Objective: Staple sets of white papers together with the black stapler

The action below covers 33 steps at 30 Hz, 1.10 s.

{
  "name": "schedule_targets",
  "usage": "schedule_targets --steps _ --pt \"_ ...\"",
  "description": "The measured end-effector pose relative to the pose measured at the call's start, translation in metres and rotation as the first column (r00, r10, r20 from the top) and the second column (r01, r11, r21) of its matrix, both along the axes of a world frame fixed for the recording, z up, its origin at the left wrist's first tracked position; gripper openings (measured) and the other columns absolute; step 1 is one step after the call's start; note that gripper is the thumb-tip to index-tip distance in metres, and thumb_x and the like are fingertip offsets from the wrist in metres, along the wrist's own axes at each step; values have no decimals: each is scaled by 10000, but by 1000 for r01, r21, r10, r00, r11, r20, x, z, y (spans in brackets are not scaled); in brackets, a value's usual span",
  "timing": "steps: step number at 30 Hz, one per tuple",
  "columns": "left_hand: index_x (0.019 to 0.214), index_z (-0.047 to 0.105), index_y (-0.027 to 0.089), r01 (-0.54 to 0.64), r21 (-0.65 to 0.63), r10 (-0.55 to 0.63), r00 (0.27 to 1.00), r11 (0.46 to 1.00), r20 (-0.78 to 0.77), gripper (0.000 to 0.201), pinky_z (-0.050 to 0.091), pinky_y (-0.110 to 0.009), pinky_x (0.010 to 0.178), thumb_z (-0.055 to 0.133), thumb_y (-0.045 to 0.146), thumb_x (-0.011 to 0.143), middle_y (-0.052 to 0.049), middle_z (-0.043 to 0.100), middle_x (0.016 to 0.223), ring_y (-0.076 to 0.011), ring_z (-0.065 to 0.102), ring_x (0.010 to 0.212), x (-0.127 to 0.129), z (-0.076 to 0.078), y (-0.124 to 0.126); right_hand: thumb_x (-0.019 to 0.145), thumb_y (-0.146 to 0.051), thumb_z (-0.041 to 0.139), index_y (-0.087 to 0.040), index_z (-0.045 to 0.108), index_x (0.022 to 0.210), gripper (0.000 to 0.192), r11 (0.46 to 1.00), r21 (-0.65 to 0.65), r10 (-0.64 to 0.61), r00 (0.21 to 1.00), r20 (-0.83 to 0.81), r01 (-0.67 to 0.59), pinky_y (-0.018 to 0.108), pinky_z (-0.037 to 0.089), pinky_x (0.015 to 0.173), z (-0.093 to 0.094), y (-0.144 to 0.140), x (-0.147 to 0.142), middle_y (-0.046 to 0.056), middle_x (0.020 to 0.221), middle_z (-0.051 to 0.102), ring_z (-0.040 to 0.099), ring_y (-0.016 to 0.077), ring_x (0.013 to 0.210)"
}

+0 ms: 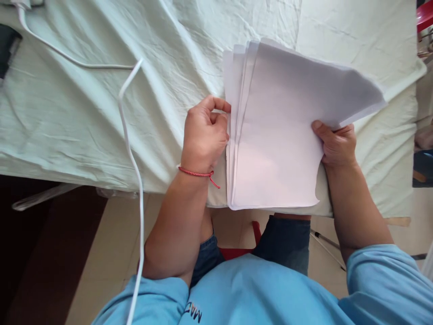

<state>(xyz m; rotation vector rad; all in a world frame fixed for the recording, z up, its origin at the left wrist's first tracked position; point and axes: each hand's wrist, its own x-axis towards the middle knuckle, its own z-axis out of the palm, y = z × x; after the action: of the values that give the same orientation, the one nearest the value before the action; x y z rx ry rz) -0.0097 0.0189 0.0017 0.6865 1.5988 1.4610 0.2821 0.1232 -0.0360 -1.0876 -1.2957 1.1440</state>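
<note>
A fanned stack of blank white paper sheets lies over the near part of the cloth-covered table, its left edges spread in steps. My right hand grips the stack's right edge with the thumb on top and the fingers underneath, and the upper right corner bends upward. At the left edge, my left hand has its fingers curled in, with index finger and thumb at the sheet edges. Its fingertips are partly hidden by the paper. A red braided string circles my left wrist.
A pale green wrinkled cloth covers the table. A white cable runs from the upper left down past my left arm. A dark object sits at the far left. Part of a red chair shows below the table edge.
</note>
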Motion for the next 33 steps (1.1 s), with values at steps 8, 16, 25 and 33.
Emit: schedule_targets --steps 8,16,25,33 --pt "667 601 208 39 97 -34 998 995 -50 359 305 -288 464 755 15 927 58 534 597 -71 403 495 -2 -6 0 591 -536 1068 -332 825 771 365 999 18 25 996 83 -26 412 712 718 -1 1 2 10 928 842 765 241 832" --pt "722 498 232 -5 66 5 1000 998 2 396 282 -269 406 733 34 971 111 414 507 -53 352 394 1 -9 1 675 -514 1041 -307 846 1006 437 995 57 77 996 41 -79 394 678 839 6 2 -5 12 1022 826 750 195 873" --pt "837 463 274 -80 85 73 994 993 85 453 260 -259 386 637 -143 864 150 429 442 -81 354 348 4 1 -1 656 -456 1052 -228 835 979 451 999 16 38 999 -2 -38 353 650 826 8 1 -7 25 940 827 708 170 786" --pt "786 653 228 -3 93 0 1000 996 31 312 279 -262 383 640 -67 888 95 453 492 -71 329 392 3 -5 -1 635 -465 1059 -212 837 1005 500 999 4 43 999 -16 -43 395 660 873 11 1 -6 46 991 831 767 218 867"
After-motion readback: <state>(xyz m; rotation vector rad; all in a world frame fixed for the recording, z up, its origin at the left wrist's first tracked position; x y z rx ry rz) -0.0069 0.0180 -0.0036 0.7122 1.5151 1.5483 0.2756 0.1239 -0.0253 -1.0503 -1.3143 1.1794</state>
